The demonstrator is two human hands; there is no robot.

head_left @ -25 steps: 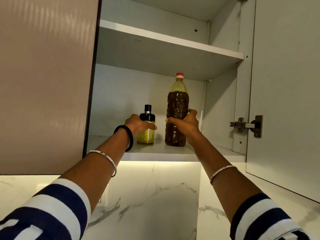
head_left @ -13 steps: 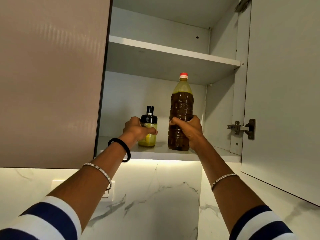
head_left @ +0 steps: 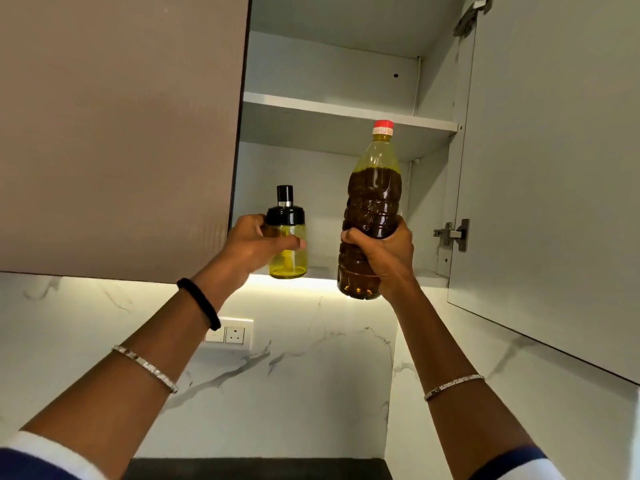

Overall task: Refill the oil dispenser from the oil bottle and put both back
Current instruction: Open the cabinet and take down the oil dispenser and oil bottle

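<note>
Dispenser (head_left: 288, 261), small, black-capped, holding yellow oil, is upright in the left hand (head_left: 254, 244), whose fingers (head_left: 291, 242) wrap its glass body. Beside it, not touching, the tall red-capped bottle (head_left: 373, 199) is upright in the right hand (head_left: 384, 252), fingers curled round its lower half. Both hang before the open cabinet's lower shelf (head_left: 427, 276).

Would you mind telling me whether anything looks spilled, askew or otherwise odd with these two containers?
Nothing stands out: the oil dispenser and the oil bottle are roughly upright and capped, with no spill visible.
</note>
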